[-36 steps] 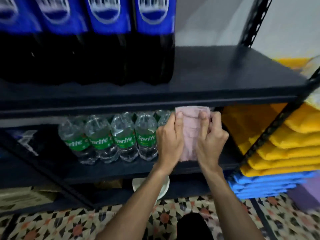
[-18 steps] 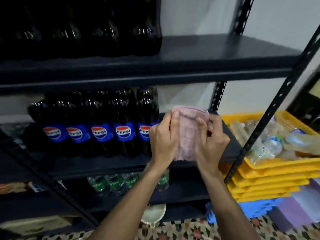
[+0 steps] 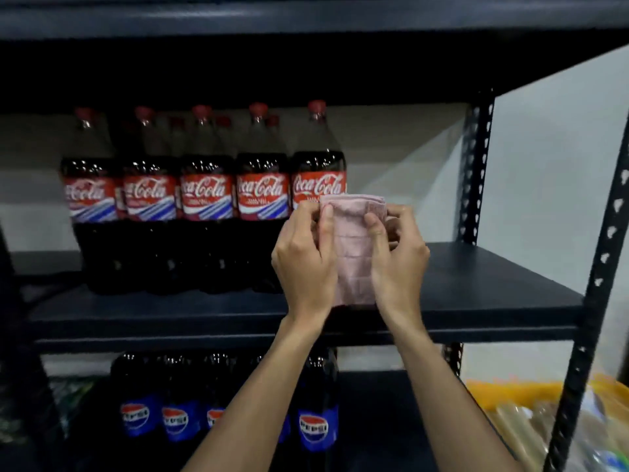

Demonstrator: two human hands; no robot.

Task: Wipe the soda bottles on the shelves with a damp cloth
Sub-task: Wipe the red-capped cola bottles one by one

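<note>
Both hands hold a folded pink cloth (image 3: 354, 247) upright in front of the dark shelf (image 3: 476, 298). The left hand (image 3: 303, 264) pinches its left edge with curled fingers, and the right hand (image 3: 398, 260) grips its right edge the same way. The Coca-Cola bottles (image 3: 207, 199) stand in a row on this shelf, just left of the cloth. Pepsi bottles (image 3: 177, 417) stand on the shelf below.

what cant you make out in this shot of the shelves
Head view:
- Rightmost Coca-Cola bottle: lower right hidden behind the pink cloth and the left hand.
- Back-row Coca-Cola bottles: only caps show above the front row.
- Pepsi bottles: one crossed by the left forearm.
- Yellow crate: contents blurred, cut off by the frame edge.
- Cloth's dampness: cannot be seen.
</note>
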